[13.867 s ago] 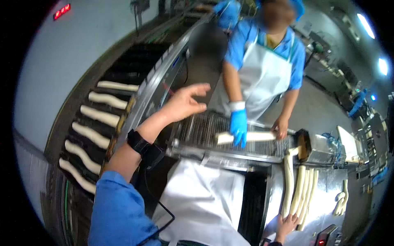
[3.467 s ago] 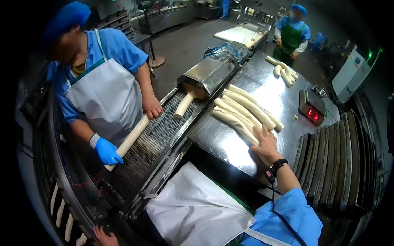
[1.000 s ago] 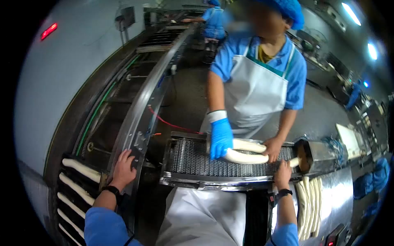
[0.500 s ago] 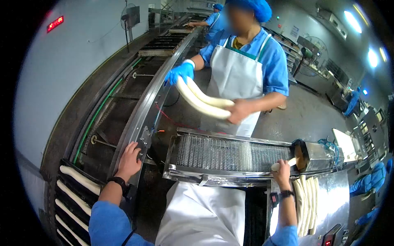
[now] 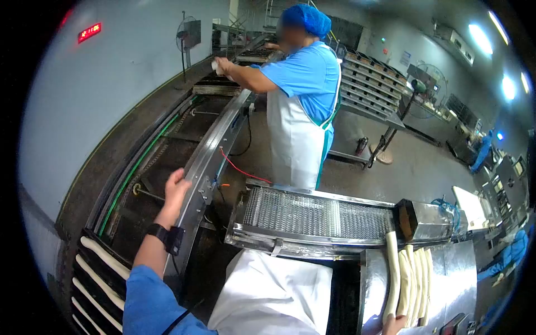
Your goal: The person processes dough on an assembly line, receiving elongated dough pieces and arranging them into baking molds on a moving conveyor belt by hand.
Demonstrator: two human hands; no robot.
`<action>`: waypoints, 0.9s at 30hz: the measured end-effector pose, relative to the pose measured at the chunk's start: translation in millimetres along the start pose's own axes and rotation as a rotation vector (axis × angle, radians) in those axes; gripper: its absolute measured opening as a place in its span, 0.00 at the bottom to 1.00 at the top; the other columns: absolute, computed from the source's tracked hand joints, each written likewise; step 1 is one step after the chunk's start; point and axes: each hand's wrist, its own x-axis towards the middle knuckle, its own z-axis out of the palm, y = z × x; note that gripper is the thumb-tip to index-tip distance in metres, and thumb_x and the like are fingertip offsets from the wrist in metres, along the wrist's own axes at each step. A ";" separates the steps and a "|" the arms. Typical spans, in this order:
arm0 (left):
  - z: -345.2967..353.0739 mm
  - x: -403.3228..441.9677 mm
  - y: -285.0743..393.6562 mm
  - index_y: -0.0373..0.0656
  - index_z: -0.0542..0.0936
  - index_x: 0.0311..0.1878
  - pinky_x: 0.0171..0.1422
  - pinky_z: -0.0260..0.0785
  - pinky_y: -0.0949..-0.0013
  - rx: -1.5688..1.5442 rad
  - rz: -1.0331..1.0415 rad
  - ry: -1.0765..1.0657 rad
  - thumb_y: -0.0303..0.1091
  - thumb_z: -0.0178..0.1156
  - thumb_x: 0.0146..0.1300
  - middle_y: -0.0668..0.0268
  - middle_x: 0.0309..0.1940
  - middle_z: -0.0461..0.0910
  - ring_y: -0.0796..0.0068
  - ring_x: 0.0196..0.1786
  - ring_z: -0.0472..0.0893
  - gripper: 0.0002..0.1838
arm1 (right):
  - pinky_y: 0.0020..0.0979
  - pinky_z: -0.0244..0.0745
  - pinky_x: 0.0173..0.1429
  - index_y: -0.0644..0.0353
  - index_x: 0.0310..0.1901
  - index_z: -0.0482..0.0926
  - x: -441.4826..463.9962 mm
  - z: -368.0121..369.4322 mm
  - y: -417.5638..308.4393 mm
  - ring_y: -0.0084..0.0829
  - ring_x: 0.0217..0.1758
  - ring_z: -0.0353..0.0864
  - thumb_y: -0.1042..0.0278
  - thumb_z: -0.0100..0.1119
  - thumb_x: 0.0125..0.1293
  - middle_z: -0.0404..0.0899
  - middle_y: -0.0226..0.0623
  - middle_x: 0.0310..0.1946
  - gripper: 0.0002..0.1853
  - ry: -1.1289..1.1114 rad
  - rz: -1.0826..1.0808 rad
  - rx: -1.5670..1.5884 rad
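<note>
At the lower right, my right hand [image 5: 395, 324] grips the near end of a long pale dough rope [image 5: 393, 273]. That rope stretches away from me, its far end at the mesh conveyor's edge. Beside it several similar dough strips [image 5: 417, 282] lie side by side on a metal table [image 5: 455, 279]. My left hand [image 5: 176, 190] is over the steel rail [image 5: 207, 146] on the left, fingers apart and slightly bent, holding nothing.
A short mesh conveyor [image 5: 301, 209] spans the space ahead. Black trays [image 5: 84, 265] with dough ropes sit at lower left, beside a chain line. Across the conveyor, a co-worker [image 5: 304, 84] in a white apron reaches toward far trays [image 5: 220, 86]. A tray rack [image 5: 368, 84] stands behind.
My right hand has moved from the conveyor's edge down to the table with a dough rope. My left hand has lifted from the rail. The co-worker has turned toward the far trays.
</note>
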 end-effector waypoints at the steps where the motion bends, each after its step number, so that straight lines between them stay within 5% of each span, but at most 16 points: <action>1: -0.1 7.5 25.9 0.37 0.68 0.66 0.60 0.68 0.68 -0.074 -0.056 0.063 0.27 0.62 0.56 0.58 0.64 0.70 0.70 0.58 0.75 0.32 | 0.43 0.76 0.36 0.59 0.35 0.83 5.9 -95.6 -61.0 0.44 0.34 0.82 0.55 0.59 0.61 0.82 0.47 0.28 0.14 -0.027 0.131 0.215; 2: -1.9 5.0 61.4 0.39 0.67 0.67 0.52 0.70 0.73 -0.326 -0.067 0.066 0.28 0.62 0.57 0.64 0.58 0.74 0.79 0.50 0.76 0.32 | 0.45 0.75 0.35 0.62 0.34 0.82 11.3 -148.0 -103.2 0.46 0.32 0.82 0.53 0.57 0.64 0.81 0.48 0.27 0.18 0.130 0.106 0.292; 3: -11.2 29.9 65.5 0.41 0.66 0.67 0.47 0.71 0.76 -0.442 -0.110 0.059 0.30 0.62 0.59 0.71 0.50 0.75 0.84 0.45 0.75 0.31 | 0.48 0.75 0.48 0.64 0.48 0.80 26.6 -114.9 -83.9 0.49 0.46 0.82 0.49 0.52 0.67 0.82 0.54 0.40 0.24 -0.168 0.127 0.203; 4: -18.6 46.0 85.2 0.42 0.66 0.67 0.48 0.72 0.73 -0.549 -0.074 0.037 0.32 0.61 0.61 0.74 0.44 0.74 0.83 0.44 0.75 0.30 | 0.46 0.75 0.52 0.60 0.55 0.74 32.9 -95.2 -83.2 0.49 0.49 0.78 0.63 0.60 0.55 0.76 0.52 0.47 0.24 -0.085 0.090 0.211; 5: -24.7 63.9 95.8 0.42 0.65 0.68 0.54 0.72 0.68 -0.690 -0.022 0.045 0.33 0.61 0.62 0.69 0.49 0.73 0.77 0.49 0.75 0.31 | 0.44 0.74 0.55 0.55 0.61 0.68 36.5 -78.0 -82.3 0.48 0.52 0.74 0.78 0.69 0.43 0.70 0.50 0.54 0.38 -0.002 0.058 0.223; 6: -23.3 73.5 114.8 0.40 0.66 0.67 0.59 0.71 0.63 -0.705 0.021 0.095 0.34 0.62 0.62 0.61 0.56 0.69 0.68 0.56 0.72 0.30 | 0.45 0.71 0.58 0.51 0.62 0.69 45.6 -99.9 -107.5 0.51 0.54 0.72 0.79 0.68 0.41 0.68 0.52 0.57 0.41 0.023 -0.072 0.217; 8: -13.0 75.0 162.2 0.40 0.66 0.66 0.60 0.71 0.62 -0.725 0.035 0.061 0.35 0.62 0.62 0.58 0.60 0.66 0.64 0.59 0.70 0.30 | 0.45 0.69 0.60 0.41 0.63 0.72 69.8 -117.4 -133.9 0.55 0.57 0.70 0.80 0.67 0.41 0.65 0.55 0.62 0.42 -0.071 -0.286 0.359; 11: -6.3 88.5 223.6 0.39 0.67 0.64 0.61 0.72 0.59 -0.781 0.097 -0.059 0.37 0.63 0.61 0.53 0.64 0.61 0.60 0.61 0.69 0.30 | 0.46 0.72 0.50 0.42 0.52 0.77 109.8 -122.5 -158.7 0.50 0.47 0.75 0.82 0.56 0.48 0.73 0.50 0.44 0.28 -0.015 -0.457 0.326; 14: -28.0 106.5 268.6 0.37 0.67 0.58 0.63 0.72 0.54 -0.946 0.216 -0.083 0.37 0.62 0.60 0.52 0.62 0.59 0.58 0.61 0.68 0.25 | 0.46 0.73 0.43 0.45 0.50 0.78 137.7 -120.0 -149.9 0.54 0.39 0.77 0.78 0.55 0.55 0.74 0.53 0.36 0.21 -0.151 -0.365 0.382; 19: -90.9 111.1 289.3 0.37 0.62 0.61 0.67 0.66 0.47 -1.250 0.306 0.015 0.34 0.60 0.61 0.49 0.63 0.55 0.52 0.65 0.65 0.28 | 0.47 0.76 0.44 0.46 0.56 0.77 157.4 -104.8 -111.8 0.52 0.42 0.81 0.71 0.56 0.58 0.80 0.55 0.38 0.21 -0.210 -0.225 0.218; 22: -129.7 116.3 259.8 0.38 0.60 0.63 0.66 0.64 0.44 -1.393 0.276 0.140 0.33 0.59 0.61 0.48 0.63 0.54 0.50 0.66 0.63 0.30 | 0.49 0.73 0.52 0.49 0.56 0.76 145.9 -105.8 -102.0 0.53 0.50 0.77 0.69 0.57 0.58 0.77 0.56 0.45 0.22 -0.286 -0.182 0.202; 25: -147.1 115.7 214.2 0.39 0.59 0.64 0.66 0.63 0.42 -1.628 0.090 0.330 0.33 0.60 0.60 0.49 0.63 0.55 0.53 0.67 0.61 0.31 | 0.53 0.64 0.63 0.50 0.63 0.72 115.4 -100.1 -88.0 0.57 0.62 0.68 0.64 0.59 0.60 0.69 0.60 0.58 0.27 -0.131 -0.256 0.162; 27: -147.0 112.9 185.6 0.40 0.59 0.63 0.65 0.62 0.42 -1.647 0.036 0.402 0.34 0.59 0.60 0.50 0.63 0.55 0.55 0.66 0.61 0.31 | 0.55 0.52 0.71 0.49 0.70 0.64 89.7 -101.4 -78.3 0.57 0.71 0.56 0.50 0.61 0.60 0.58 0.60 0.68 0.37 -0.209 0.003 0.160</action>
